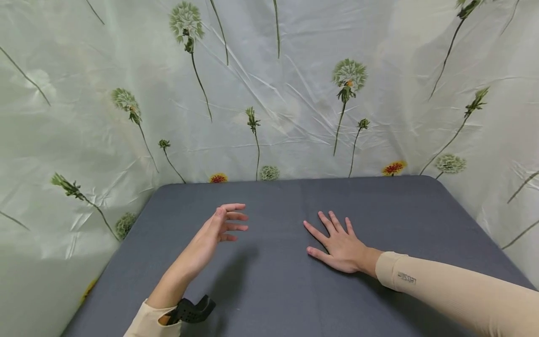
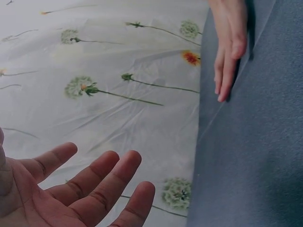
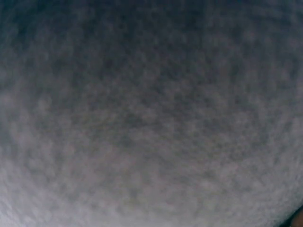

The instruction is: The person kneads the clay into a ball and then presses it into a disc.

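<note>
My left hand (image 1: 219, 228) is raised over the left part of the grey cloth-covered table (image 1: 273, 281), its fingers spread and pointing right, with nothing in it. Its shadow falls on the cloth below. In the left wrist view the palm and fingers of the left hand (image 2: 80, 194) show at the lower left, loosely bent. Palm down, my right hand (image 1: 340, 248) rests on the cloth right of the middle, fingers and thumb fanned out. The right wrist view is filled by the blurred grey cloth (image 3: 151, 118) close to the camera.
A pale curtain (image 1: 286, 131) printed with dandelions and stems hangs behind the table and along both sides. A black strap mount (image 1: 195, 310) sits on the left wrist. Beige sleeves (image 1: 455, 285) cover both forearms.
</note>
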A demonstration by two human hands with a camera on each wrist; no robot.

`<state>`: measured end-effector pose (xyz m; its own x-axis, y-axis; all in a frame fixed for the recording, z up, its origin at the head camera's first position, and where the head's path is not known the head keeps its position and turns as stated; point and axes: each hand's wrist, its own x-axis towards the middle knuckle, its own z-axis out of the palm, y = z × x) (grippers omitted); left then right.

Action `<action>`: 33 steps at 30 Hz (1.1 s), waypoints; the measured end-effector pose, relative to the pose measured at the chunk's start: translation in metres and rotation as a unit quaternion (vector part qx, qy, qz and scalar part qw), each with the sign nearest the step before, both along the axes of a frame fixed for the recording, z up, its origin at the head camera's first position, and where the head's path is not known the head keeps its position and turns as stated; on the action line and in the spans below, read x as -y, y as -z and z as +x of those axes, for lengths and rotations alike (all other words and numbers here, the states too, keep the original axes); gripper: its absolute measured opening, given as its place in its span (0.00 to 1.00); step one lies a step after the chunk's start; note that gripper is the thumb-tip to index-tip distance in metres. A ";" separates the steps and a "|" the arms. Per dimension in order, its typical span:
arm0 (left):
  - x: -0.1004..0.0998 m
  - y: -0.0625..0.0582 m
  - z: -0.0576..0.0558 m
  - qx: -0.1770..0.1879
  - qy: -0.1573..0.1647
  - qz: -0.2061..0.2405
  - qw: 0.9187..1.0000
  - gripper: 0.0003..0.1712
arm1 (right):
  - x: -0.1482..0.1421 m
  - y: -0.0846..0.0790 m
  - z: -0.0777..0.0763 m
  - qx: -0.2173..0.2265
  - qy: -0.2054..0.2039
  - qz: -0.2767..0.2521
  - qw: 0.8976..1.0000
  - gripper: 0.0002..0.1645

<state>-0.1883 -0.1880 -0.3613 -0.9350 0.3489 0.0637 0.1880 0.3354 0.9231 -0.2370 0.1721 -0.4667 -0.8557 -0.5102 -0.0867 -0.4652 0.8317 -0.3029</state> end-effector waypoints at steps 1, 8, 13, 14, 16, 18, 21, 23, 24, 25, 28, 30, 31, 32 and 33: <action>0.000 -0.001 0.000 -0.004 0.001 0.000 1.000 0.35 | 0.000 0.001 -0.001 -0.004 -0.002 -0.001 1.000 0.46; 0.005 -0.005 0.002 -0.019 0.000 0.005 1.000 0.36 | -0.001 0.005 -0.006 0.005 0.006 -0.008 1.000 0.48; 0.005 -0.002 0.001 -0.008 0.003 0.005 1.000 0.36 | 0.002 0.008 -0.009 0.056 0.063 -0.050 0.995 0.49; 0.005 -0.001 0.001 -0.006 0.005 0.004 1.000 0.36 | 0.004 0.008 -0.007 0.061 0.071 -0.057 0.994 0.50; 0.006 0.001 0.002 -0.008 0.007 0.006 1.000 0.35 | 0.009 0.008 -0.003 0.060 0.081 -0.064 0.993 0.50; 0.007 0.001 0.003 -0.014 0.004 0.010 1.000 0.35 | 0.014 0.009 0.003 0.046 0.085 -0.058 0.994 0.50; 0.013 0.000 0.004 -0.025 -0.003 0.011 1.000 0.35 | 0.021 0.010 0.007 0.018 0.082 -0.054 0.995 0.47; 0.016 -0.002 0.005 -0.029 -0.006 0.010 1.000 0.36 | 0.024 0.007 0.009 0.007 0.080 -0.055 0.995 0.46; 0.017 -0.002 0.004 -0.030 -0.004 0.009 1.000 0.36 | 0.025 0.005 0.009 0.006 0.079 -0.051 0.996 0.45; 0.017 -0.003 0.004 -0.029 -0.004 0.010 1.000 0.36 | 0.025 0.003 0.009 0.006 0.077 -0.050 0.996 0.45; 0.019 -0.007 0.004 -0.034 -0.003 0.014 0.999 0.37 | 0.025 0.000 0.010 0.007 0.071 -0.044 0.996 0.45; 0.020 -0.010 0.003 -0.039 -0.002 0.016 0.999 0.37 | 0.024 0.001 0.012 0.002 0.072 -0.045 0.996 0.45; 0.021 -0.012 0.003 -0.043 -0.001 0.017 0.999 0.37 | 0.024 0.003 0.013 -0.003 0.074 -0.047 0.996 0.45; 0.021 -0.014 0.003 -0.048 0.002 0.018 0.999 0.37 | 0.024 0.004 0.014 -0.008 0.076 -0.049 0.996 0.45; 0.022 -0.016 0.003 -0.051 0.003 0.018 0.999 0.37 | 0.023 0.005 0.015 -0.015 0.076 -0.052 0.996 0.45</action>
<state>-0.1852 -0.2100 -0.3455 -0.9205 0.3506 0.1722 0.2846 0.3000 0.9105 -0.2217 0.1488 -0.4715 -0.9252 -0.3792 -0.0135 -0.3462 0.8582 -0.3789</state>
